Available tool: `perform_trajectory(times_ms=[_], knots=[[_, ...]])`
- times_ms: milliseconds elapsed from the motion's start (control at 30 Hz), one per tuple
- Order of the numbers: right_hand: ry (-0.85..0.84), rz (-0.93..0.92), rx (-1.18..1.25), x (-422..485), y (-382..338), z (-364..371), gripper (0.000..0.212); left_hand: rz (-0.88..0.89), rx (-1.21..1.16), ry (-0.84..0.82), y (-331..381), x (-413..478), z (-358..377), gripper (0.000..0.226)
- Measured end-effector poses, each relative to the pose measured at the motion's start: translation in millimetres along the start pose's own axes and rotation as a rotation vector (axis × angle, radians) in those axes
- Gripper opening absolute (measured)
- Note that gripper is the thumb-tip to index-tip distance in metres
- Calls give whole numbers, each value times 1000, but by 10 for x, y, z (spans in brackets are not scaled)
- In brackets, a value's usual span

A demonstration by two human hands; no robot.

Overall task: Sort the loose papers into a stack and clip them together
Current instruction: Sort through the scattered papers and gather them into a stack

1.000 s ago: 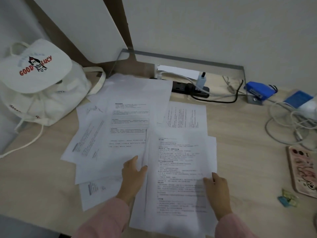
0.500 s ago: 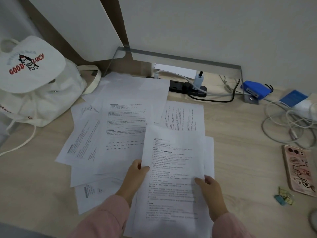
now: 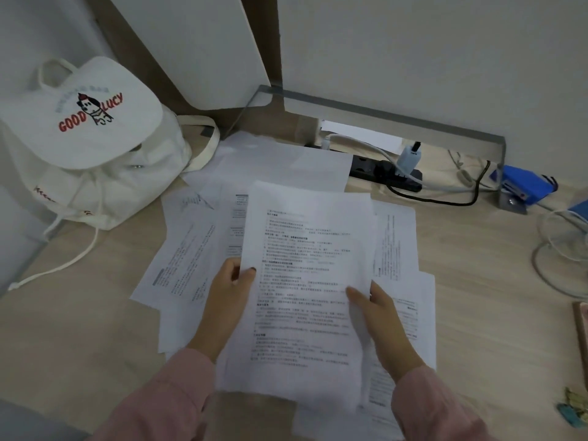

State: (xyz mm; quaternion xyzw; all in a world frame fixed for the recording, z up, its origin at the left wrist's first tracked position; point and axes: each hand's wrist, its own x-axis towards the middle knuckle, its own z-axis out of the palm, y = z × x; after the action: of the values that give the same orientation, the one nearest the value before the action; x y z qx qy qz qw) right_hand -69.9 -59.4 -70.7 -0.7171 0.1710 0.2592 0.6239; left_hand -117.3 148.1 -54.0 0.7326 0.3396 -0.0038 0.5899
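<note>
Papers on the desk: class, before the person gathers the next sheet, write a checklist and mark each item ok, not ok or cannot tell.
1. The left hand grips the held sheet at its left edge: ok.
2. The right hand grips its right edge: ok.
3. The held sheet is a single page: cannot tell.
4. All loose papers are gathered: not ok, several lie spread on the desk.
5. The clips are at hand: ok, they lie on the desk to the right.

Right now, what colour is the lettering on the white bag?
Red lettering on the white bag, seen in the head view.
</note>
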Motion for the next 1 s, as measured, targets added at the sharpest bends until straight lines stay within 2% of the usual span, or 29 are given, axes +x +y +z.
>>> perform_trajectory(times_ms=[100,233,300,400,533,567,633,700,767,833,933,1000], knots=[[-8,-27,-24,203,-160,328,24,-14,27,54,-2,281,-167,6],[85,-14,-167,474,-223,644,10,-76,70,36,-104,654,-321,13],[145,-9,-252,585,-188,745,15,-127,65,1,-168,782,-359,17],[231,9,-330,698,-91,807,20,-154,89,-17,-290,925,-382,33],[244,56,-268,709,-132,819,9,-236,23,-73,-343,1023,-418,52],[250,67,-230,705,-153,815,18,-271,-7,-95,-303,1002,-425,49],[269,81,-174,692,-176,798,29,-290,-59,-181,-243,950,-430,28],[259,97,-168,658,-182,764,26,-264,-79,-250,-173,883,-406,18],[211,118,-186,593,-188,709,18,-207,-100,-284,-109,815,-366,23],[186,115,-155,511,-205,627,21,-153,-115,-287,-20,738,-313,26],[189,25,-52,322,-357,418,17,-59,-191,-281,248,590,-247,23],[183,-88,42,133,-536,251,23,54,-231,-279,455,484,-193,25]])
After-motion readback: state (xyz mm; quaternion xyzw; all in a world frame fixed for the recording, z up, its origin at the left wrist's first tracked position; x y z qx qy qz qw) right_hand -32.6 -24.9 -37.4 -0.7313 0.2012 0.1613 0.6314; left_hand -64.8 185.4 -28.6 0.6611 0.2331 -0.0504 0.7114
